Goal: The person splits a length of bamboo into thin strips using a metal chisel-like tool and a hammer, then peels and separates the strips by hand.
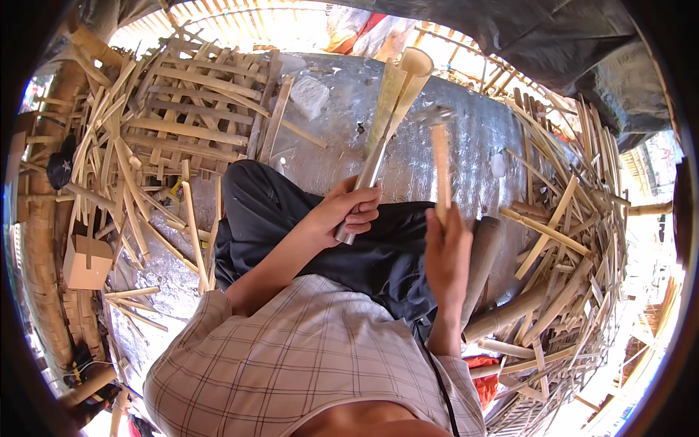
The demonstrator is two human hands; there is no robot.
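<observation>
My left hand (346, 207) is wrapped round the shiny, tube-like metal handle of a chisel-like tool (371, 166). The tool's narrow dark end meets a split bamboo piece (384, 102), whose curved halves spread apart toward the far end. How deep the tip sits in the split I cannot tell. In my right hand (448, 247) is a hammer (442, 167) with a pale wooden handle. Its metal head (435, 114) is raised just right of the bamboo, apart from the tool. Both hands are above my dark trousers (269, 204).
Bamboo strips lie in a lattice stack (196, 109) at the far left, and a tangled pile (561, 240) covers the right side. A thick bamboo pole (484, 255) rests by my right leg. A cardboard box (87, 262) stands left, and a whitish block (309, 97) lies ahead.
</observation>
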